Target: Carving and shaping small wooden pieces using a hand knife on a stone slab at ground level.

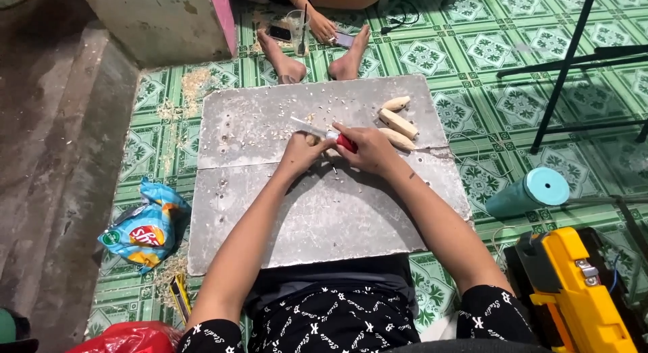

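My right hand (pixel 364 149) grips a knife (pixel 322 131) by its red handle, the pale blade pointing left over the grey board (pixel 324 225). My left hand (pixel 299 154) holds a small piece of pale wood (pixel 312 141) just under the blade, fingers closed around it. Three carved pale wooden pieces (pixel 397 123) lie on the board just right of my right hand. Wood shavings are scattered over the far part of the board.
Another person's bare feet (pixel 317 59) and a hand with a phone (pixel 343 39) and a clear cup (pixel 297 30) are beyond the board. A snack bag (pixel 145 228) lies left, a teal bottle (pixel 530 191) right, a yellow tool (pixel 574 292) at lower right, dark metal stand legs (pixel 563 69) far right.
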